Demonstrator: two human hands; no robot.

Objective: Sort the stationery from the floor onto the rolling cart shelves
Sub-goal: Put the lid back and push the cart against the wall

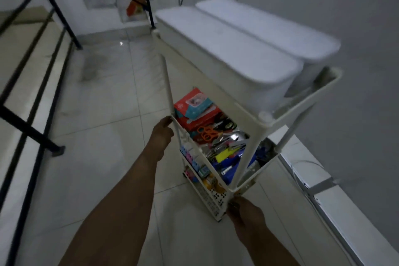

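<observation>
We saw the left hand [162,130] curled round the near-left corner of the rolling cart [302,101] at its middle shelf, fingers wrapped about the white rim beside the upright post. The right hand [243,211] gripped the near corner of a lower shelf, its fingers closed on the rim just below the perforated side panel; the fingertips themselves were hidden behind the plastic. Both forearms reached forward and downward from the near edge of the scene, the left one long and almost straight, the right one shorter and lower.

The stationery lay between and just beyond the two hands, on the cart's shelves. On the middle shelf we made out a red box [192,103] at the far end, orange scissors [206,133] nearer, and a heap of blurred metal items [228,142] with something yellow. Two white lidded bins [226,49] filled the top tray. The cart stood on pale floor tiles [103,103], near a white wall to the right.
</observation>
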